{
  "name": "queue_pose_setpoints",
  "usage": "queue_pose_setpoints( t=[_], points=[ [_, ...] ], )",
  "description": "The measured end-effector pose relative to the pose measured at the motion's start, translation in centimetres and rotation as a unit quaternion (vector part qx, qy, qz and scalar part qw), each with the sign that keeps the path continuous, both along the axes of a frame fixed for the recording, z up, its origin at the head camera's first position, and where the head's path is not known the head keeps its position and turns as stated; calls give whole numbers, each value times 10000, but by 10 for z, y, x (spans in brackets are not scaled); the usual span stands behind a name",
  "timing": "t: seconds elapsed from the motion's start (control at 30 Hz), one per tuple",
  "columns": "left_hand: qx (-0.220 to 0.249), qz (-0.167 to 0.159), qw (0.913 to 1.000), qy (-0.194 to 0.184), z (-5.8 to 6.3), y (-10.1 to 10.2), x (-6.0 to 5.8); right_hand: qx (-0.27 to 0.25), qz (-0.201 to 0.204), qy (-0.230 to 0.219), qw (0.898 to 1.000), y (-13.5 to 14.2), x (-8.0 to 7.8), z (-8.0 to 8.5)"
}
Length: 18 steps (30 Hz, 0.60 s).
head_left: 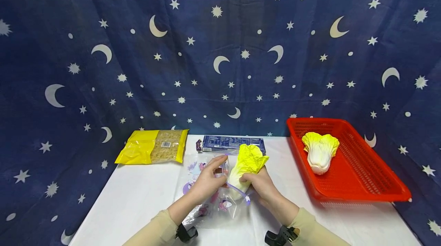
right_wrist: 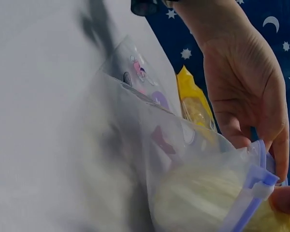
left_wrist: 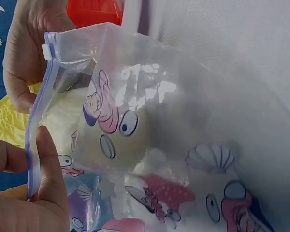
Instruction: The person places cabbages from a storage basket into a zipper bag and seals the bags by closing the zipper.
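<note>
A clear zip bag (head_left: 193, 200) printed with pink and purple cartoon figures lies on the white table, its purple-edged mouth lifted. My left hand (head_left: 208, 182) pinches that edge between thumb and fingers. In my right hand (head_left: 264, 187) is a napa cabbage (head_left: 250, 158), yellow leaves up, thumb across its front. The cabbage's pale base sits inside the bag and shows through the plastic in both wrist views, while the leaves stick out past the mouth. A white slider (right_wrist: 262, 190) is at one end of the zip strip. Some right-hand fingers are hidden behind the cabbage.
To the right stands a red plastic basket (head_left: 365, 177) with a second napa cabbage (head_left: 320, 152) in it. A yellow food packet (head_left: 138, 148) lies at the back left. Behind the bag, a dark blue box (head_left: 234, 142) rests near the starry cloth (head_left: 206, 66).
</note>
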<state>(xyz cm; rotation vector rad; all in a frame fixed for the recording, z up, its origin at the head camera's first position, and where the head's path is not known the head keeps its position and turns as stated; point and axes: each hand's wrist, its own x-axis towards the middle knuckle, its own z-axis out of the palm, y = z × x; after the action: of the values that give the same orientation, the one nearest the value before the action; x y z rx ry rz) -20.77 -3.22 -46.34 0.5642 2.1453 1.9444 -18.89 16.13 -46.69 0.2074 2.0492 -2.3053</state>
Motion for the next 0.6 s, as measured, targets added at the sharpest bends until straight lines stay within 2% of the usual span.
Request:
queue_pose_setpoints(
  t=[0.13, 0.27, 0.37, 0.6],
  points=[
    [87, 47, 9999, 46, -1, -1, 1, -752, 172, -163, 9969, -4, 0, -4],
    [77, 68, 9999, 88, -2, -1, 1, -1148, 314, -416, 9920, -4, 2, -9],
    [85, 72, 9999, 116, -3, 0, 1, -1196, 359, -448, 9912, -2, 3, -10],
    [233, 32, 9996, 175, 1, -1, -1, -821, 389, -207, 9956, -1, 2, -7]
  ],
)
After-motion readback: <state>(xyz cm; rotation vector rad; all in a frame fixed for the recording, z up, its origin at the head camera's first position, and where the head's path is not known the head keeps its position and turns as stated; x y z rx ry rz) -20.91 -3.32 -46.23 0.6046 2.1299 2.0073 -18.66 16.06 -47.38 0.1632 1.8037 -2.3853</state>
